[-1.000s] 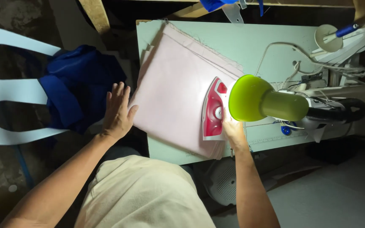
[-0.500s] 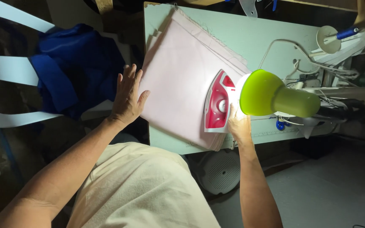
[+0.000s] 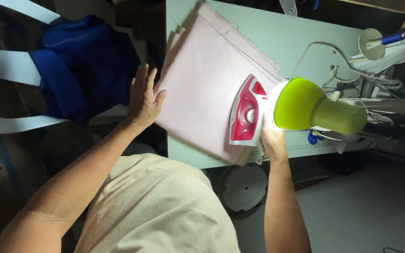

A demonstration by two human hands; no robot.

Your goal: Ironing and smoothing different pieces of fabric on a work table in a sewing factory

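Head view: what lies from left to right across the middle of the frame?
White plastic chair → blue cloth → left hand → pink fabric → red and white iron → green lamp shade

We see a pale pink woven cloth (image 3: 207,89), matt, with frayed threads along its far edge. On it sits a red-and-white iron (image 3: 246,111) of glossy plastic. The lime-green lamp shade (image 3: 301,105) looks like smooth, shiny plastic. The pale green bench (image 3: 301,37) is smooth and matt.
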